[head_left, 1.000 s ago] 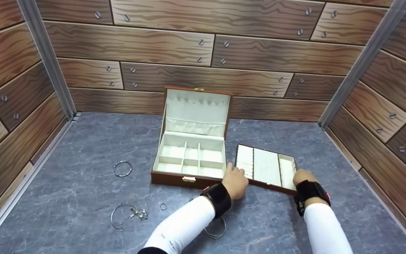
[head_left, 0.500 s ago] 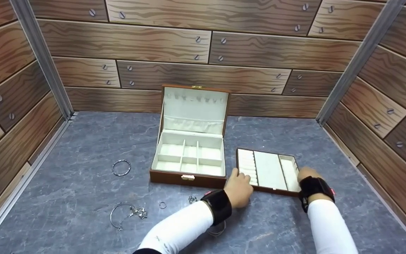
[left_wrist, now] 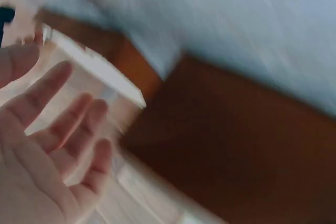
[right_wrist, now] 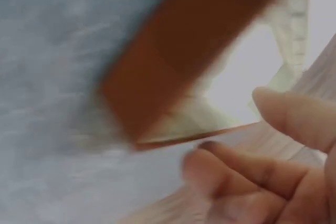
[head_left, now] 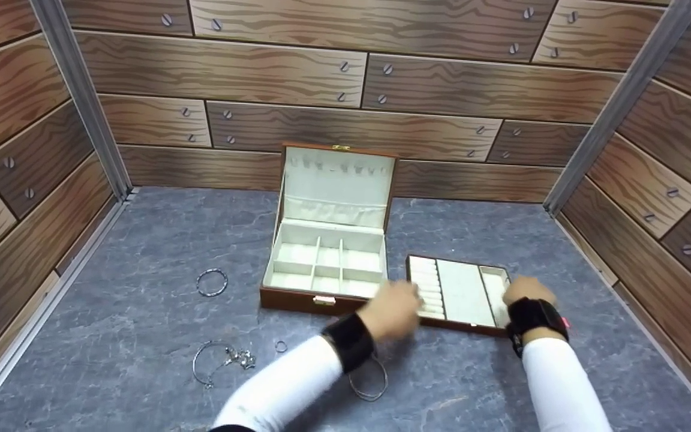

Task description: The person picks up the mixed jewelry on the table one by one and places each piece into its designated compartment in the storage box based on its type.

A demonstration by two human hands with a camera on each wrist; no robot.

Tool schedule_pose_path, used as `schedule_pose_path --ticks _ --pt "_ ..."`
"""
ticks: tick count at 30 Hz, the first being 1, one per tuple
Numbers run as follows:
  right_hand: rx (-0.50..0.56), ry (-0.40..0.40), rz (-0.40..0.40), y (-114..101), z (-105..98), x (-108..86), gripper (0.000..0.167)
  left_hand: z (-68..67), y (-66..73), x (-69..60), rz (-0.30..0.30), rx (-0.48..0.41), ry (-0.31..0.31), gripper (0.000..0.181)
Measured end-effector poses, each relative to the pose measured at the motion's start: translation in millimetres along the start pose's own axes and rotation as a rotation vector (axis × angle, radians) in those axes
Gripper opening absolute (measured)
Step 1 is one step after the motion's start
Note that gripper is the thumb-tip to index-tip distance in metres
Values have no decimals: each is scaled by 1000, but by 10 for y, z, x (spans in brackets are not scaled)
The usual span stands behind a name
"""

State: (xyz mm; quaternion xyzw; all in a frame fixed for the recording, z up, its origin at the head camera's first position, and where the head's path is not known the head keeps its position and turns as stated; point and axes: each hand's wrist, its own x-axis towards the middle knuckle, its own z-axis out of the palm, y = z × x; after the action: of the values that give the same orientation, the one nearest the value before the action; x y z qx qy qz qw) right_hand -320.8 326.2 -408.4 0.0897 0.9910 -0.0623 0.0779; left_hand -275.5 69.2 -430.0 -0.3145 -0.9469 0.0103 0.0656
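Note:
A brown jewelry box (head_left: 291, 299) stands with its lid raised, showing a cream interior split into several compartments. To its right lies a shallow tray (head_left: 467, 294) with ring rolls on the left, a flat panel and a narrow slot on the right. My left hand (head_left: 388, 311), blurred, is between the box front and the tray; in the left wrist view its fingers (left_wrist: 79, 114) are loosely spread and hold nothing. My right hand (head_left: 528, 291) is at the tray's right end. In the right wrist view its thumb and fingers are apart beside the tray corner, gripping nothing visible.
On the grey marbled surface lie a beaded bangle (head_left: 212, 296), an open bracelet (head_left: 194, 363), a tangled silver cluster (head_left: 242, 358), a small ring (head_left: 277, 347) and, near the left forearm, another bangle (head_left: 369, 398). Wood-patterned walls (head_left: 249, 132) enclose the back and sides.
The tray shifted slightly toward me and straightened beside the box. My left hand came off the tray's left end and moved left; the right hand stays by its right end.

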Motion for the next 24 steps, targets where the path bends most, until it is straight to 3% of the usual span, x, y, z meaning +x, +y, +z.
schedule_pose_path --ticks 4,7,9,13,15,17,21,24 --pt "61 123 -83 -472 -126 48 28 -168 -552 -150 -39 -279 215 14" --pt "147 153 -170 -966 -176 21 25 -249 -1001 -325 -138 -445 311 19" --pt "214 149 -245 -1286 -164 -27 30 -266 -1277 -474 -243 -477 351 22" --pt "287 137 -376 -1846 -69 -178 37 -225 -1694 -815 -376 -407 468 19" --pt "324 100 -414 -2037 8 -285 37 -180 -1771 -985 -368 -407 501 16" --pt "353 55 -452 -2169 94 -415 36 -126 -1762 -1130 -331 -434 479 13" --pt "382 -60 -562 -2315 258 -711 35 -24 -1598 -1316 -238 -481 316 9" --pt "319 -153 -674 -2361 384 -893 32 66 -1456 -1358 -172 -467 188 8"
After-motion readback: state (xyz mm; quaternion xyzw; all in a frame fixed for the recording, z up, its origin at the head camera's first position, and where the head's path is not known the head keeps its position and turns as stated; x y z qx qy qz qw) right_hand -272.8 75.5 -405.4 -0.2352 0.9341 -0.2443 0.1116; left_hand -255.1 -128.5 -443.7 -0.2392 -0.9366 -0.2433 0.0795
